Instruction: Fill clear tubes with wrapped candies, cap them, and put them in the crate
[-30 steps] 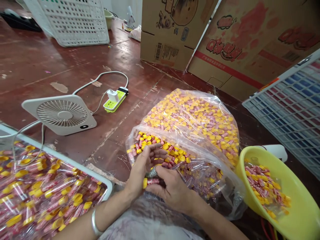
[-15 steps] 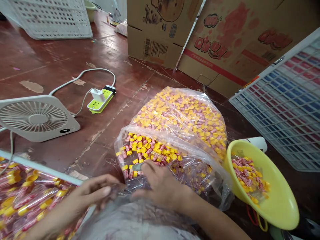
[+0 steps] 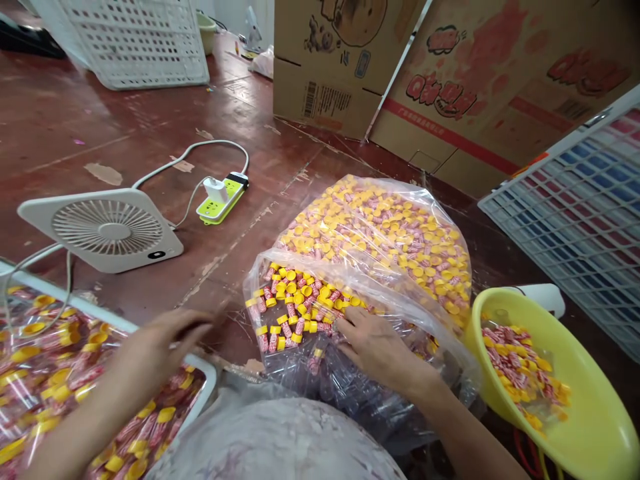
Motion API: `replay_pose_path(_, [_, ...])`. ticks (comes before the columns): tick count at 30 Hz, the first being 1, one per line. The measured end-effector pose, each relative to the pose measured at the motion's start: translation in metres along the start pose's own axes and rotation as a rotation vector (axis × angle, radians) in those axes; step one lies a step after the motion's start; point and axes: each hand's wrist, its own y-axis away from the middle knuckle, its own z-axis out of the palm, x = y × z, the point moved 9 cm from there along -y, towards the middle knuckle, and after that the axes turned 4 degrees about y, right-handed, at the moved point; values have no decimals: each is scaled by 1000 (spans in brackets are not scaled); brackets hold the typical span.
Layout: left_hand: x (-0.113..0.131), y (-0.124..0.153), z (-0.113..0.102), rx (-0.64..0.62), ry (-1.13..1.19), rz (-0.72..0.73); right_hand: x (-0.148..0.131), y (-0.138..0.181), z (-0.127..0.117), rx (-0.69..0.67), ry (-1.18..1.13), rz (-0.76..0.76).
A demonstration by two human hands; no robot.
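My right hand (image 3: 377, 347) reaches into the mouth of a clear plastic bag (image 3: 265, 260). Its curled fingers touch small red-and-white vials with yellow caps (image 3: 300, 293), and anything between the fingertips is hidden. Clear empty-looking tubes (image 3: 335, 380) lie in the near part of the bag, below this hand. One vial inside a clear wrapper or tube (image 3: 315, 360) rests just left of its thumb. My left hand (image 3: 167, 340) hovers over the right edge of a white-rimmed tray (image 3: 213, 377), somewhat blurred. Thumb and fingers are apart there, with nothing visible between them. Larger clear tubes filled with vials (image 3: 60, 380) heap the tray.
A yellow basin (image 3: 590, 400) with more vials stands at right, beside a grey plastic crate (image 3: 565, 247). A fan (image 3: 115, 230) and a green power strip (image 3: 220, 200) with cables occupy the left floor. Cardboard boxes (image 3: 450, 140) and a white basket (image 3: 145, 47) are behind.
My left hand has moved left, away from my lap to the tray. My right hand has shifted right within the bag, uncovering vials and clear tubes. The view has turned slightly left.
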Motion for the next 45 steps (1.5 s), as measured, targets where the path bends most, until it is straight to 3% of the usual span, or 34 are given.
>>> replay_pose_path(2, [42, -9, 60, -187, -307, 247, 5, 5, -14, 97, -48, 38])
replay_pose_path(4, [58, -16, 110, -314, -503, 316, 13, 13, -27, 203, -120, 107])
replay_pose_path(6, [59, -25, 138, -350, -600, 288, 22, 21, -31, 265, -250, 201])
replay_pose_path(8, [57, -33, 149, -348, -620, 250, 28, 28, -26, 277, -409, 297])
replay_pose_path(13, [55, -34, 135, -356, -518, 212, 24, 29, -8, 282, -686, 385])
replay_pose_path(18, [60, -22, 103, -254, 139, 120, 11, 20, 8, 257, -803, 403])
replay_pose_path(21, [57, -12, 102, -212, 387, 8, 5, 16, 20, 244, -1009, 391])
replay_pose_path(26, [66, 9, 115, -204, 462, -40, -7, 11, 31, 215, -1365, 359])
replay_pose_path(30, [73, 14, 114, -174, 471, -18, -19, 11, 27, 174, -1510, 305])
replay_pose_path(34, [75, 3, 112, -15, 655, 4, -35, 10, 24, 123, -1477, 259])
replay_pose_path(40, [76, 0, 162, -159, 1060, -195, -53, 10, 8, 262, -1007, 136])
replay_pose_path(42, [72, 1, 163, -111, 1097, -214, -57, 8, 6, 296, -906, 111])
replay_pose_path(45, [58, 3, 156, -44, 1008, -245, -67, -1, 8, 245, -817, 46])
